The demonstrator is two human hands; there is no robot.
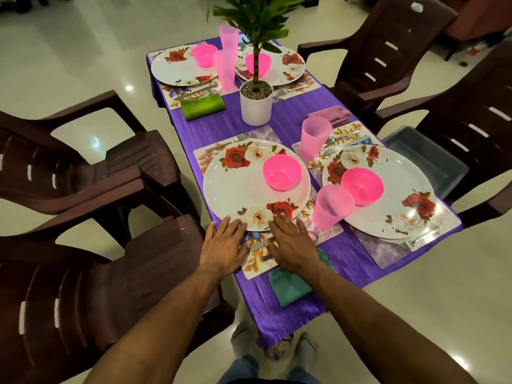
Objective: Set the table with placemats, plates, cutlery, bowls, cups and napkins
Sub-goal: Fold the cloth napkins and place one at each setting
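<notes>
We have both hands flat and holding nothing; our left hand (223, 246) and right hand (291, 245) rest, fingers straight, at the near rim of the round white rose-printed plate (241, 189), which sits on a floral rectangular placemat (256, 260) (a pink plastic bowl (282, 171) rides on it); the plate looks stiff, glossy and likely slippery, so we'd take its rim at opposite edges; the folded teal napkin (288, 286) lies soft beside our right wrist.

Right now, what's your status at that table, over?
Left hand and right hand open, flat on near placemat. Four plates set; nearest plate holds pink bowl. Teal napkin under right wrist. Nothing blocking.
</notes>
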